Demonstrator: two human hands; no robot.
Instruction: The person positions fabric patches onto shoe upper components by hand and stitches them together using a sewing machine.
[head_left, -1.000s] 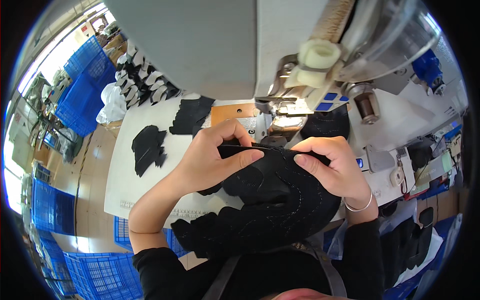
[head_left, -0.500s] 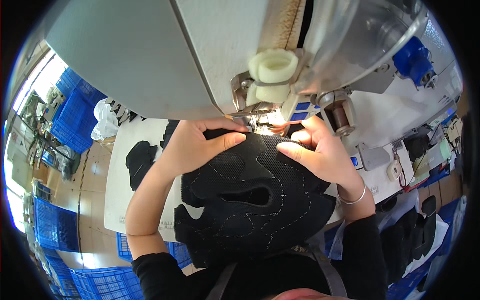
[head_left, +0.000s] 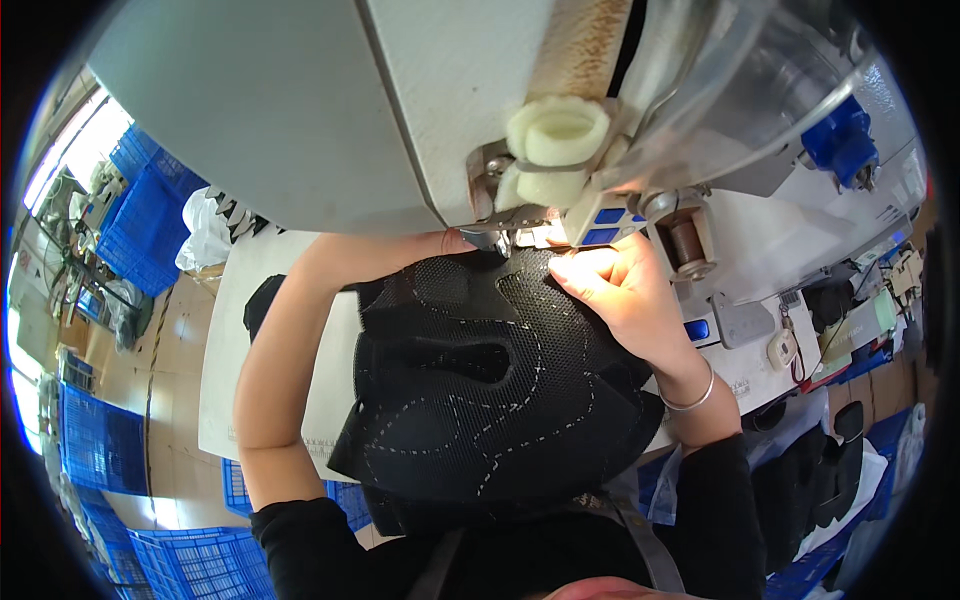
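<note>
A black mesh fabric piece [head_left: 540,400] with white stitch lines and a slot-shaped opening lies spread before me. Its far edge reaches under the presser foot of a sewing machine [head_left: 300,120]. My left hand [head_left: 400,252] grips that edge left of the needle area; the machine head hides part of its fingers. On the right, my right hand [head_left: 622,290] is closed on the piece, thumb on top and fingers bent. The near part of the fabric hangs toward my lap.
A thread bobbin [head_left: 688,245] and a clear plastic shield [head_left: 740,100] sit right of the needle. Another black piece [head_left: 262,300] lies on the white table [head_left: 225,390] at left. Blue crates [head_left: 100,425] stand on the floor at left. More black pieces [head_left: 815,475] are at right.
The fabric has turned, its slot shifting left and away from me. My left hand has slid farther under the machine head. The reddish strip near my right fingers no longer shows.
</note>
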